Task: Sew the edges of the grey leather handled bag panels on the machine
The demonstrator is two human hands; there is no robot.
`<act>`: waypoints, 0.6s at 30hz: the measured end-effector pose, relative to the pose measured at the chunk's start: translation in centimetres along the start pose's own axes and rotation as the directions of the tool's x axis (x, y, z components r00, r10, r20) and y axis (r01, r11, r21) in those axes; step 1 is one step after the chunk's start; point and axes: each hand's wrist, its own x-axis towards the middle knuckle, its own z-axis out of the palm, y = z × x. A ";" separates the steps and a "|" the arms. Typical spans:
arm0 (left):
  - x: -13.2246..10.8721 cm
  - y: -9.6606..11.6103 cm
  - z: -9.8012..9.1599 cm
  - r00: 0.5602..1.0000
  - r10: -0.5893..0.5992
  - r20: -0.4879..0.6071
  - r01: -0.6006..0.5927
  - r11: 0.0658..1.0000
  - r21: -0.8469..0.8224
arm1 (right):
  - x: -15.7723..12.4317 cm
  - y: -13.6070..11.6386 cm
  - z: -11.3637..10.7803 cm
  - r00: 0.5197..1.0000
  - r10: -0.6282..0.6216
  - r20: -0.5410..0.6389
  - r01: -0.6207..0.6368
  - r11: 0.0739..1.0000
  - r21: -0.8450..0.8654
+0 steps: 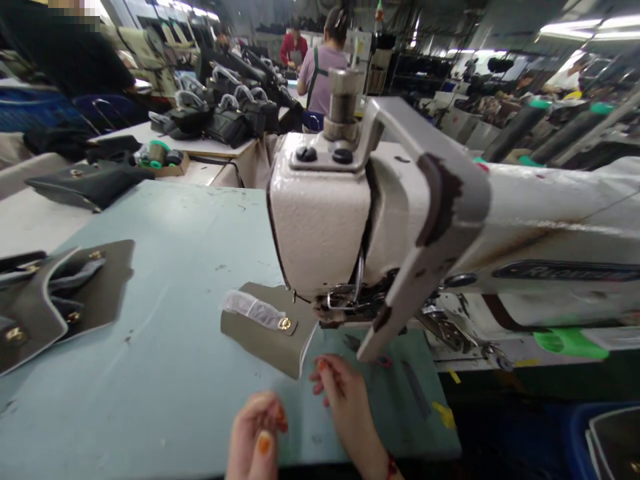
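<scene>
A grey-olive leather piece (265, 347) lies flat on the pale green table, its right end under the sewing machine head (320, 220). A handle strap (253, 310) wrapped in clear plastic is fixed to it by a gold metal fitting (285, 324). My right hand (345, 397) is just right of the piece's lower corner, thumb and fingers curled together. Closer to me, my left hand (257, 433) has its fingers bent in towards the thumb. Neither hand visibly touches the leather piece. Whatever lies between the fingertips of either hand is too small or hidden to make out.
More grey-olive pieces with wrapped straps (100, 293) overlap at the table's left. Scissors (353, 342) and a dark flat strip (416, 388) lie right of the needle area. A metal guard bar (430, 213) slants in front of the machine. Black bags (230, 123) and people are behind.
</scene>
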 end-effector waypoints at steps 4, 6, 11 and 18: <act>8.2 2.0 -5.0 0.879 0.281 0.386 -0.452 0.748 0.486 | 1.0 -4.0 -0.1 0.996 -0.062 -0.068 0.064 0.998 0.020; 13.6 2.6 -4.4 0.743 0.251 0.620 -0.616 0.619 0.487 | 1.9 -5.6 0.8 0.994 -0.085 -0.073 0.085 0.996 -0.007; 19.3 4.5 0.1 0.295 0.083 0.952 -0.899 0.362 0.247 | 3.9 -6.6 2.9 0.955 -0.102 -0.277 0.096 0.995 -0.036; 16.7 8.4 1.6 0.233 -0.075 0.970 -0.969 0.064 0.238 | 3.9 -6.2 1.1 0.987 -0.099 -0.129 0.112 0.989 0.097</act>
